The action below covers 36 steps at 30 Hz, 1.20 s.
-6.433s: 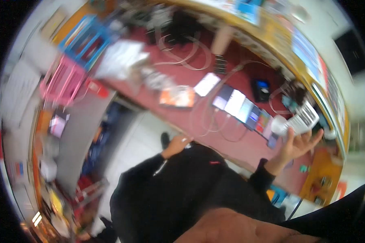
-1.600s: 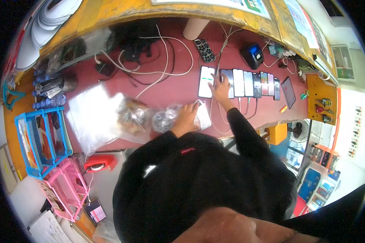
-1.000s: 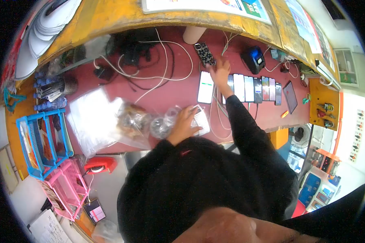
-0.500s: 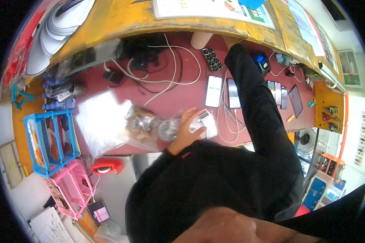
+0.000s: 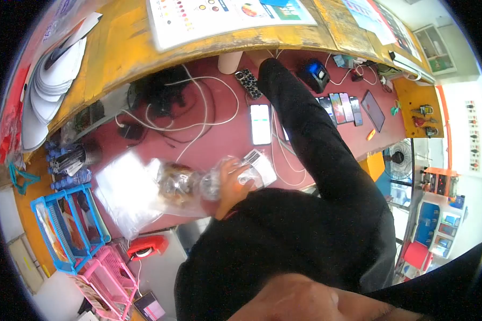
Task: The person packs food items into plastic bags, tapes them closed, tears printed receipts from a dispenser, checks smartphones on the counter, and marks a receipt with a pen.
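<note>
My left hand (image 5: 233, 184) lies over clear plastic wrapping and a white printed packet (image 5: 261, 168) near the desk's front edge, its fingers apart. Beside it, a bagged bundle (image 5: 178, 184) with something brown and shiny inside sits in clear plastic. White plastic sheets or bags (image 5: 124, 187) spread out further left. My right arm, in a black sleeve, reaches across to the back of the desk. Only a bit of my right hand (image 5: 259, 56) shows under the shelf edge; its fingers are hidden. Nearby are a pale tan cylinder (image 5: 230, 62) and a black-and-white patterned phone case (image 5: 248, 84).
A lit phone (image 5: 260, 124) and several more phones (image 5: 341, 108) lie on the red desk (image 5: 219, 142). White cables (image 5: 206, 123) loop across it. A black device with a blue display (image 5: 314, 74) stands behind. Blue (image 5: 69, 230) and pink baskets (image 5: 106, 283) stand left. A yellow shelf (image 5: 118, 45) overhangs the back.
The camera view has shifted and turned, so the desk appears moved. My left hand stays by the packet, its fingers drawn in somewhat more. My right arm still reaches under the shelf.
</note>
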Motion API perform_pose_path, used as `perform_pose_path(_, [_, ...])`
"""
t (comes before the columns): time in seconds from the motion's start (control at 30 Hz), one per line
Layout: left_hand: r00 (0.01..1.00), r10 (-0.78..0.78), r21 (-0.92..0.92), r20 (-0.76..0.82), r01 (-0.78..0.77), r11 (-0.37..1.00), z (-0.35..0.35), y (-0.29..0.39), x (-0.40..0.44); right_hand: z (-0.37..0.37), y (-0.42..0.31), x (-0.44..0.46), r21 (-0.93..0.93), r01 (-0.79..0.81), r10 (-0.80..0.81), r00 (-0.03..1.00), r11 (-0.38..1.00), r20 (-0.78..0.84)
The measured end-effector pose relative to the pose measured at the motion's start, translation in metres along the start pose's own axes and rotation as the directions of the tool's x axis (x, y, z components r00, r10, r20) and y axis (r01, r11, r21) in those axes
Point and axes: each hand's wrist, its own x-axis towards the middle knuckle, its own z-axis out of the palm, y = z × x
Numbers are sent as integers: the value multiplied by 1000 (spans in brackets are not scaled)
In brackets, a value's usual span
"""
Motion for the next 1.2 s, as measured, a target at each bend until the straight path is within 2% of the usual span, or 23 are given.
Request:
perform_pose_path(0.13, [988,-144,-109,-50,138,984,4,7,-6,-2,-5,-3,-24,18,-18,1000,1000,-15])
perform_pose_path(0.33, [997,25,132,-71,-16,991,-3,-29,-14,-9,-17,-2,-63,20,-26,995,998,-97])
perform_pose_path(0.4, [992,-22,65,-123,30,997,-11,17,-5,-12,-28,-1,-56,-10,2,991,998,-135])
perform_pose_path(0.43, [988,-45,33,-147,50,998,-15,37,-1,-15,-36,-3,35,-66,70,991,997,-111])
perform_pose_path(0.47, [984,-19,77,-175,33,996,-17,42,1,-36,-33,-22,389,-239,248,968,889,27])
perform_pose_path(0.5, [979,5,121,-205,20,993,-21,45,3,-57,-31,-42,656,-412,414,895,632,163])
perform_pose_path(0.57, [961,3,137,-276,36,990,-19,40,8,-153,-12,-68,882,-65,385,913,467,-136])
perform_pose_path(0.63, [940,-57,83,-337,91,992,-9,23,16,-244,10,-81,868,58,407,866,494,-289])
perform_pose_path(0.67, [938,-143,-19,-316,144,989,2,23,28,-290,17,-88,909,55,415,877,414,-242])
perform_pose_path(0.73, [954,-43,-51,-296,29,998,40,24,64,-364,43,-106,953,27,318,939,301,-127])
perform_pose_path(0.77, [975,-10,-64,-221,-5,998,64,26,85,-391,58,-117,962,-9,210,976,272,-50])
perform_pose_path(0.8, [989,24,-78,-143,-35,996,92,29,106,-406,62,-122,920,30,164,981,390,-102])
perform_pose_path(0.87, [998,38,-140,42,-31,990,164,32,141,-433,75,-132,870,9,128,988,493,-82])
perform_pose_path(0.9, [989,101,-25,109,-99,995,204,22,157,-437,91,-139,876,-22,154,986,482,-60])
perform_pose_path(0.93, [930,298,151,216,-334,930,243,-9,173,-441,107,-146,881,-52,179,983,471,-37])
perform_pose_path(1.0, [927,201,353,317,-312,882,306,-4,176,-447,141,-162,901,-110,244,970,420,5])
perform_pose_path(1.03, [898,239,346,369,-371,862,333,-12,180,-451,158,-170,904,-134,262,965,407,25])
perform_pose_path(1.1, [884,160,486,439,-383,785,379,-19,182,-458,193,-186,908,-182,297,953,379,67])
perform_pose_path(1.2, [889,207,445,408,-391,805,422,-18,179,-466,235,-201,886,-201,309,948,417,69])
